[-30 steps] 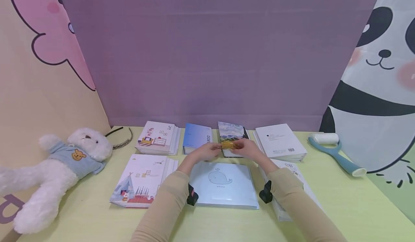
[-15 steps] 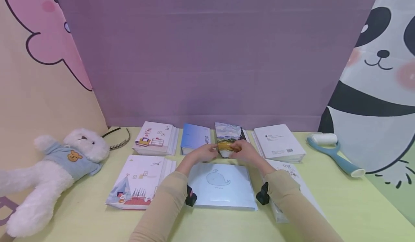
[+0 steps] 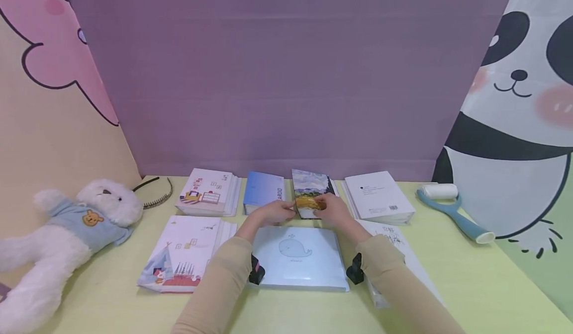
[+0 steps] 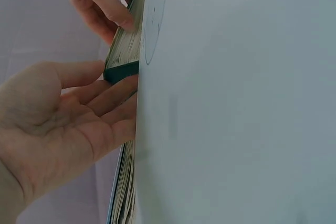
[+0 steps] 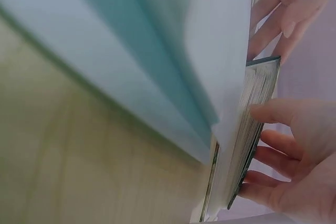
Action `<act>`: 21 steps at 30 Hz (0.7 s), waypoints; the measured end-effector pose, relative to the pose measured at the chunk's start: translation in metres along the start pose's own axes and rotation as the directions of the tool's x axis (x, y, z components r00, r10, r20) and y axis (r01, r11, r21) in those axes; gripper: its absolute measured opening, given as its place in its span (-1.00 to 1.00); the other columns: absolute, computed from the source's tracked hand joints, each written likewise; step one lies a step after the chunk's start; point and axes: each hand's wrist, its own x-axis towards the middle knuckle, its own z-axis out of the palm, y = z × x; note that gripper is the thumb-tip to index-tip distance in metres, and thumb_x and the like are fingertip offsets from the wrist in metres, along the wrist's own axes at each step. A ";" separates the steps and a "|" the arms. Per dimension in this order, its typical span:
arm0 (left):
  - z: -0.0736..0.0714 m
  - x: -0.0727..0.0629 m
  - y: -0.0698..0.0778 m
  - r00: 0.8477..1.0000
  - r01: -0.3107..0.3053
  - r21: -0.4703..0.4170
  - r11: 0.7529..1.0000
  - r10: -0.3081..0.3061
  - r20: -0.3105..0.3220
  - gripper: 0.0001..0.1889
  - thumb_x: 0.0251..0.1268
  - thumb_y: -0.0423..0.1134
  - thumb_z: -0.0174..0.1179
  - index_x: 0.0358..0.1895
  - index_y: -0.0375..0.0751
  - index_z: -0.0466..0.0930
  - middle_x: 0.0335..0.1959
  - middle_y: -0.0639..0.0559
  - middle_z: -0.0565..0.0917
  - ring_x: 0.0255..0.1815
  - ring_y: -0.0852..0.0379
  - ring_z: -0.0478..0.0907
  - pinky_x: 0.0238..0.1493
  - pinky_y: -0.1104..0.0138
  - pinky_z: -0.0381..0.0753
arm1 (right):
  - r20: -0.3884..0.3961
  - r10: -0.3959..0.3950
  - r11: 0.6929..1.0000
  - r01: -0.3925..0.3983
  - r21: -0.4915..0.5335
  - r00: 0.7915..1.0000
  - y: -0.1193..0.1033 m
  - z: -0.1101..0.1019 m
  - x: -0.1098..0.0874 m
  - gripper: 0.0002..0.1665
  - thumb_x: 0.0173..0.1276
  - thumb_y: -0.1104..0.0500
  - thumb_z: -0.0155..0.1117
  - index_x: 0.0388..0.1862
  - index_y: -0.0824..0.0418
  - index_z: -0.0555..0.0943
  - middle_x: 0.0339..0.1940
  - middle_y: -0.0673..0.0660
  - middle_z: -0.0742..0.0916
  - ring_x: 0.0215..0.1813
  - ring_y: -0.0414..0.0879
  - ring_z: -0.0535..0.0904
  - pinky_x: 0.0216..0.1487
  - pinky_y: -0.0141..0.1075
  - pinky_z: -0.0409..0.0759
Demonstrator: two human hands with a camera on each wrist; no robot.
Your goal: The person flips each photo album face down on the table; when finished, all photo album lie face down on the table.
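Observation:
A photo album (image 3: pixel 309 189) with a painted landscape cover lies at the back middle of the table. My left hand (image 3: pixel 274 212) is at its near left corner; in the left wrist view the thumb touches the cover corner and fairly straight fingers lie along the dark green spine (image 4: pixel 119 72). With its thumb on the page edges (image 5: pixel 252 90) and bent fingers at the cover, my right hand (image 3: pixel 333 209) holds the near right part of that album. Its underside is hidden. Below both wrists lies a pale blue album (image 3: pixel 300 264) with a whale drawing.
Left of the hands are a blue album (image 3: pixel 265 187) and two illustrated white albums (image 3: pixel 206 190). White albums (image 3: pixel 380 195) stand on the right, one under the right forearm. A plush toy (image 3: pixel 89 229) and headband (image 3: pixel 158 200) lie left, a lint roller (image 3: pixel 461 214) right.
The head view has shifted, so everything sits slightly further left. My right hand has lowered a little toward the album's near edge; the left hand stays at its corner.

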 end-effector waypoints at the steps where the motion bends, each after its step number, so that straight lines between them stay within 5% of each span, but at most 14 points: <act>1: 0.000 0.000 0.000 1.000 -0.006 -0.001 1.000 0.006 -0.001 -0.43 0.46 -0.19 -0.08 0.46 -0.18 0.03 0.47 -0.08 0.16 0.13 -0.02 0.44 0.20 0.17 0.45 | -0.013 0.001 1.000 -0.001 -0.003 1.000 -0.002 -0.001 0.000 -0.47 0.18 0.20 0.34 0.12 0.39 0.53 0.04 0.34 0.61 0.05 0.19 0.54 0.08 -0.01 0.52; 11: -0.002 0.000 0.003 1.000 0.027 -0.052 0.998 -0.028 -0.007 -0.44 0.46 -0.14 -0.06 0.44 -0.18 0.09 0.49 0.02 0.09 0.47 -0.09 0.08 0.38 0.03 0.24 | -0.032 -0.026 0.999 0.026 -0.026 0.999 -0.007 -0.004 0.002 -0.56 0.16 0.24 0.35 -0.01 0.46 0.58 -0.10 0.33 0.64 -0.08 0.13 0.58 -0.02 -0.07 0.57; 21: -0.001 0.001 0.002 0.997 -0.039 -0.037 0.999 0.036 -0.073 -0.49 0.53 -0.13 -0.22 0.44 -0.22 0.09 0.35 -0.18 0.36 0.27 -0.11 0.40 0.31 0.05 0.35 | -0.069 -0.093 0.995 0.094 0.019 0.993 -0.002 -0.005 0.004 -0.63 0.15 0.24 0.35 -0.10 0.45 0.63 -0.16 0.31 0.68 -0.13 0.10 0.60 -0.09 -0.12 0.60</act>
